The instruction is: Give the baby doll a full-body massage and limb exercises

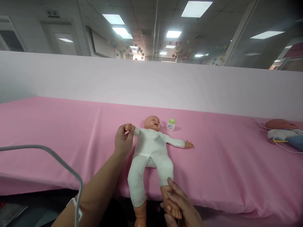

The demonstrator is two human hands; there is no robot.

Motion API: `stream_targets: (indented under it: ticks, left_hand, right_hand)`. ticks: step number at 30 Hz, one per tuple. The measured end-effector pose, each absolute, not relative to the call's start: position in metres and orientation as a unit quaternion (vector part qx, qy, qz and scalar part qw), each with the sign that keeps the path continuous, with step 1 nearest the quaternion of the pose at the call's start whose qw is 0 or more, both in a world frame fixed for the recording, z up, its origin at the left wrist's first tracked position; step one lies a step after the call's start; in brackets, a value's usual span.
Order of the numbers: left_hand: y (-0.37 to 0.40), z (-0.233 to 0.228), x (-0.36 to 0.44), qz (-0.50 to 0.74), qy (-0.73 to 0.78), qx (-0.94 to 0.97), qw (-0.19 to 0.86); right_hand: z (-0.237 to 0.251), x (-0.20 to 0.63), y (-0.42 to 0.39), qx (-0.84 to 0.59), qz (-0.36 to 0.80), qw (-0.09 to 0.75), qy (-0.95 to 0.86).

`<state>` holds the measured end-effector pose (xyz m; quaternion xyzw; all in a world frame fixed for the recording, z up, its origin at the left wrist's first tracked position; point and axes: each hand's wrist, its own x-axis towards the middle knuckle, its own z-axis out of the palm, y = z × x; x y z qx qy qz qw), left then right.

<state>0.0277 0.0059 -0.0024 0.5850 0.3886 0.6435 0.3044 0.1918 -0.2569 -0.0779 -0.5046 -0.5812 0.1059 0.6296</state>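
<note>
A baby doll (151, 142) with a white cloth body lies on its back on the pink sheet (71, 126), its head toward the wall and its feet past the near edge. My left hand (124, 140) is closed around the doll's hand on the left side, holding that arm out. Down at the near edge, my right hand (181, 205) grips the doll's foot on the right side, fingers along the ankle and thumb below. The doll's other arm lies stretched out to the right. Beside its head stands a small white bottle (170, 125) with a green cap.
A second doll (281, 126) with white and blue cloth and thin tubing lies at the far right. A grey cable (59, 160) curves across the left foreground. Behind the sheet runs a low white wall (151, 82) with glass above it.
</note>
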Motion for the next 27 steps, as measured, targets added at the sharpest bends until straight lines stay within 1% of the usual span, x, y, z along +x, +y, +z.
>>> stream_targets:
  ticks: [3,6,9,11,16,20,24,27]
  left_hand:
    - [-0.006,-0.002,0.032,0.573,0.357,0.708,0.209]
    - [-0.013,-0.003,0.032,0.47,0.317,0.817,0.11]
    - [-0.016,-0.004,0.033,0.406,0.291,0.864,0.059]
    - [-0.017,-0.005,0.033,0.387,0.285,0.875,0.048]
    - [-0.019,0.0,0.031,0.37,0.267,0.887,0.067]
    - [-0.02,0.003,0.029,0.386,0.261,0.879,0.101]
    - [-0.016,0.001,0.031,0.451,0.31,0.82,0.168]
    - [-0.007,-0.002,0.03,0.541,0.381,0.702,0.264]
  right_hand:
    - [-0.069,0.202,-0.237,-0.479,0.067,0.622,-0.616]
    - [-0.055,0.206,-0.216,-0.488,0.074,0.611,-0.619]
    - [-0.043,0.205,-0.194,-0.501,0.086,0.615,-0.602]
    - [-0.038,0.204,-0.18,-0.5,0.091,0.62,-0.598]
    - [-0.035,0.201,-0.163,-0.492,0.092,0.629,-0.594]
    - [-0.037,0.199,-0.173,-0.49,0.12,0.635,-0.586]
    - [-0.042,0.199,-0.199,-0.471,0.116,0.635,-0.601]
    - [-0.052,0.198,-0.223,-0.454,0.107,0.635,-0.616]
